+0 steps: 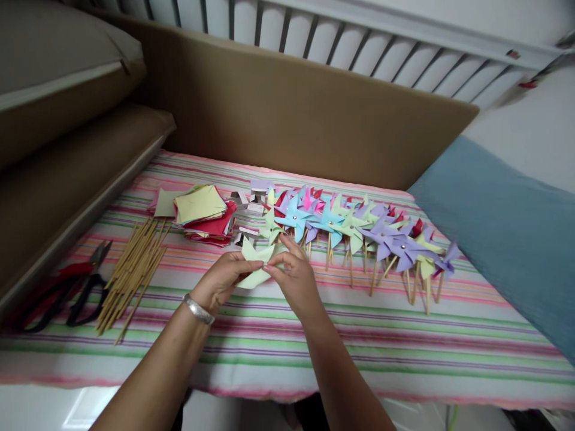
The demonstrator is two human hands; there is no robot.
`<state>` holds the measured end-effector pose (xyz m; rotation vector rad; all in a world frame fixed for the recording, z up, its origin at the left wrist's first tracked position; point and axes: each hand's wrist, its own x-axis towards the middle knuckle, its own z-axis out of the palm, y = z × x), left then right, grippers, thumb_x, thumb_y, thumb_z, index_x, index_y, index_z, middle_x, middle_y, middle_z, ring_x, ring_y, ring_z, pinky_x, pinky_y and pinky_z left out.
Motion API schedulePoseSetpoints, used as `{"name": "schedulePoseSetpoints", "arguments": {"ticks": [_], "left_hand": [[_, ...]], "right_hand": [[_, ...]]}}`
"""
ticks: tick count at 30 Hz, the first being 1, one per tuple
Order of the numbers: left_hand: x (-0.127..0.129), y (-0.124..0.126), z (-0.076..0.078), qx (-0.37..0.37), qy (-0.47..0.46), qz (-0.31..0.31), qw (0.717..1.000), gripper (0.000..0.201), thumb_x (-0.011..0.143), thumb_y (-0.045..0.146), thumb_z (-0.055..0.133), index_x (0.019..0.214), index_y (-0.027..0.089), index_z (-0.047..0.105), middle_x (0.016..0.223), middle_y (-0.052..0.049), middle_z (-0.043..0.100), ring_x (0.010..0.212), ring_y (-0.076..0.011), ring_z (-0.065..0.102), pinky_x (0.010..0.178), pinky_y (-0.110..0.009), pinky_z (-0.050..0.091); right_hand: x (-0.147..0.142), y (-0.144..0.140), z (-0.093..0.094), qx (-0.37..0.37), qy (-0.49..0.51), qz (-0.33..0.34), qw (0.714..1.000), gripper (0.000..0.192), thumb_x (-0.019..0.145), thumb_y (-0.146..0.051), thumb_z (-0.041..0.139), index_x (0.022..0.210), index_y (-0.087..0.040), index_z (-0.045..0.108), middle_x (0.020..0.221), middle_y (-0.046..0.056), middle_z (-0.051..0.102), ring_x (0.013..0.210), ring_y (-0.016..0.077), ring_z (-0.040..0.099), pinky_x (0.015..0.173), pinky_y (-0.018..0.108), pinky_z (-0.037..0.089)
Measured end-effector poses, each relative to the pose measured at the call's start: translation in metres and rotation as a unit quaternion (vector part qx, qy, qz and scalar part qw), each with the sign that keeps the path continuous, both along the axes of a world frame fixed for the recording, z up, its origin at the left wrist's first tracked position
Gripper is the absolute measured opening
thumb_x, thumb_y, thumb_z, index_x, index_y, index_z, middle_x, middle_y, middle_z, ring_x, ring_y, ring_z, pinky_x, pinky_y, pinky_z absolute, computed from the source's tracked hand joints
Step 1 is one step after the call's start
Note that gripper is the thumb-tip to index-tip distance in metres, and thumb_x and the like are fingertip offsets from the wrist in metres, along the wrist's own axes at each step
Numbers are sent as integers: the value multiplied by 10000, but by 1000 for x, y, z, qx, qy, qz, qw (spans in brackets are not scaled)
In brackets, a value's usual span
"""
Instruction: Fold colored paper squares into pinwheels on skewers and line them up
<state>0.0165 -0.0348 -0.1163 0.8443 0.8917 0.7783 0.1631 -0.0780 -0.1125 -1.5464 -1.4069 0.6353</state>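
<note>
Between left hand [220, 281] and right hand [294, 278], both pinched shut, sits green paper [256, 263].

A home, likely a bedroom: a striped cloth [314, 335] covers a bed set beside a white slatted rail [359, 48], with a padded brown board [278, 108], a cushion [54, 54] at the left and a blue pillow [507, 233] at the right.

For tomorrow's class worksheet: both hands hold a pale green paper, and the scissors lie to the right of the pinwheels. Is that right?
Not quite. The head view shows the scissors left of the pinwheels, beside the sticks. Both the left hand and right hand do hold the paper.
</note>
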Motion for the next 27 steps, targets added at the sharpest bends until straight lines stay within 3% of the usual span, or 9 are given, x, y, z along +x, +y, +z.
{"name": "schedulePoseSetpoints", "arguments": {"ticks": [5, 9, 14, 19, 22, 27], "left_hand": [[-1, 1, -1, -21, -32, -41, 998, 167, 563, 262, 785, 603, 134, 684, 617, -30, 659, 596, -117, 553, 579, -219, 399], [0, 0, -1, -16, -36, -50, 998, 225, 551, 244, 787, 737, 132, 728, 773, -73, 722, 760, -182, 632, 707, -259, 458], [2, 1, -2, -12, -18, -38, 999, 206, 533, 227, 784, 708, 132, 730, 710, -67, 718, 678, -171, 627, 635, -249, 453], [-2, 4, -1, -2, 50, -48, 998, 178, 528, 256, 767, 651, 135, 724, 586, -41, 684, 498, -137, 558, 510, -239, 387], [-2, 2, 0, 37, 86, -86, 992, 156, 531, 242, 752, 648, 142, 727, 605, -37, 687, 516, -140, 552, 540, -249, 385], [2, -2, -5, 109, 118, -153, 975, 94, 564, 229, 713, 619, 153, 717, 566, -2, 647, 504, -124, 501, 517, -235, 340]], "right_hand": [[3, 0, -3, -13, 14, -2, 1000, 34, 649, -243, 697, 643, -236, 664, 1337, 58, 489, 1307, 260, 320, 1028, 486, 281], [3, 0, -4, -24, 10, -11, 1000, 39, 627, -213, 696, 635, -230, 662, 1310, 61, 508, 1279, 263, 356, 1025, 483, 286], [1, 0, -1, -25, -20, -20, 999, 84, 601, -202, 716, 630, -226, 642, 1284, 66, 531, 1258, 275, 384, 1032, 482, 270], [11, -3, 11, -7, -20, -31, 999, 266, 649, -270, 689, 911, -250, 652, 1273, 72, 542, 1202, 266, 454, 1016, 466, 306], [17, -7, 19, 1, -39, 12, 999, 337, 668, -231, 653, 1002, -275, 648, 1170, 44, 609, 1138, 258, 508, 993, 446, 345], [18, -11, 16, -74, -44, 103, 991, 416, 658, -148, 613, 1051, -283, 639, 920, 21, 676, 908, 232, 617, 835, 394, 462]]}}
